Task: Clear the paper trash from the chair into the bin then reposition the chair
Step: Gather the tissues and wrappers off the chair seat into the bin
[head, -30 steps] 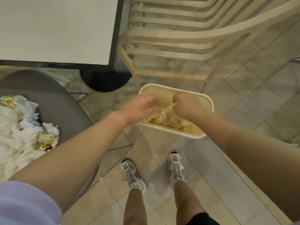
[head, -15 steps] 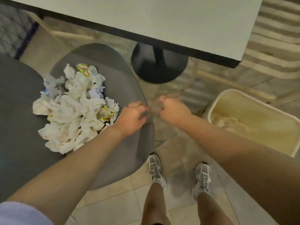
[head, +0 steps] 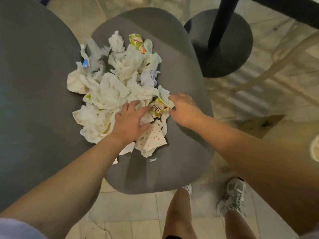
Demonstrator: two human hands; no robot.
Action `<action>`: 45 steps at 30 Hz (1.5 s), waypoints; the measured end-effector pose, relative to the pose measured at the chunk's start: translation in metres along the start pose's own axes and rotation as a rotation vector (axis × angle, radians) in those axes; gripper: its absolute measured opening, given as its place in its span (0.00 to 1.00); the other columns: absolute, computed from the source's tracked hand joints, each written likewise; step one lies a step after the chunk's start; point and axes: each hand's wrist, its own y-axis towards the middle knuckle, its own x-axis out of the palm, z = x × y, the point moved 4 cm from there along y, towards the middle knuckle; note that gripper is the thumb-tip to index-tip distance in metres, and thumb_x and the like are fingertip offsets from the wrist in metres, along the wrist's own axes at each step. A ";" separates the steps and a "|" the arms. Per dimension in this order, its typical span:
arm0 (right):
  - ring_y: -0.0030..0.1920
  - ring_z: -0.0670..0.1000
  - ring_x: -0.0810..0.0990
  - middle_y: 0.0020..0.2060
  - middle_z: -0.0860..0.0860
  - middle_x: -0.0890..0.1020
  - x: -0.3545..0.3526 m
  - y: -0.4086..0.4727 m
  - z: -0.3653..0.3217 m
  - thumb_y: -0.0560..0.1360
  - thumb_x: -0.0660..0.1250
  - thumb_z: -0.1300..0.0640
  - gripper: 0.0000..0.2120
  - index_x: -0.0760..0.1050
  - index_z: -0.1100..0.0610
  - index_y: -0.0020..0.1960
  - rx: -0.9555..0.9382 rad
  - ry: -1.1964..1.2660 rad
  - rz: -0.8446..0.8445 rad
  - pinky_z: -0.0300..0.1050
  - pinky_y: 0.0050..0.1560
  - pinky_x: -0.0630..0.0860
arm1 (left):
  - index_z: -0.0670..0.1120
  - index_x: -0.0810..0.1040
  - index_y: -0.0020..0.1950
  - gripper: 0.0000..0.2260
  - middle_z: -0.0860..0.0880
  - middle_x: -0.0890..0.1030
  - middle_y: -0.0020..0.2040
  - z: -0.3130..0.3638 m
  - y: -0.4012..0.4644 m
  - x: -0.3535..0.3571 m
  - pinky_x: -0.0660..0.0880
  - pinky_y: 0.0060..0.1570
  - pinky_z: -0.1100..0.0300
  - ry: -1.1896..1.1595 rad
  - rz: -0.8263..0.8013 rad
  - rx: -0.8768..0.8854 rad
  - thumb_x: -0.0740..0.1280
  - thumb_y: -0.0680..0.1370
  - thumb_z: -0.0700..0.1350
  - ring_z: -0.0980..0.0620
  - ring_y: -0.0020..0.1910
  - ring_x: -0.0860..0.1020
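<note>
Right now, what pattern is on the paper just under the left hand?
Off-white with small orange-pink dots, on the paper below the left hand; the head view, the only one, shows it.

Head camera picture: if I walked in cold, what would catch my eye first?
First, the heap of crumpled paper trash in the middle of the grey chair seat. Next, the two bare hands on its near edge: the left hand spread flat on the papers, the right hand touching a printed wrapper. To the right, the dark round table base stands on the tiled floor.
</note>
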 end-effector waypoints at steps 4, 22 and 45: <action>0.65 0.58 0.67 0.62 0.58 0.71 0.017 0.022 -0.015 0.77 0.63 0.57 0.18 0.67 0.60 0.64 0.003 -0.010 -0.017 0.51 0.59 0.69 | 0.54 0.65 0.71 0.25 0.40 0.66 0.68 -0.008 0.013 0.011 0.63 0.65 0.44 -0.162 -0.028 0.079 0.68 0.75 0.48 0.37 0.66 0.62; 0.57 0.60 0.75 0.58 0.61 0.73 0.021 0.020 -0.028 0.75 0.65 0.63 0.20 0.66 0.61 0.65 -0.031 -0.007 -0.074 0.53 0.55 0.75 | 0.48 0.62 0.73 0.28 0.36 0.68 0.64 0.001 0.023 -0.009 0.74 0.50 0.48 0.073 -0.075 0.314 0.66 0.75 0.38 0.37 0.59 0.70; 0.57 0.59 0.75 0.60 0.60 0.74 -0.013 -0.007 -0.041 0.76 0.63 0.67 0.18 0.68 0.61 0.64 -0.021 0.074 0.066 0.52 0.55 0.76 | 0.52 0.69 0.44 0.09 0.59 0.71 0.36 -0.039 -0.014 -0.111 0.64 0.27 0.71 -1.001 0.570 -0.103 0.59 0.68 0.38 0.63 0.26 0.68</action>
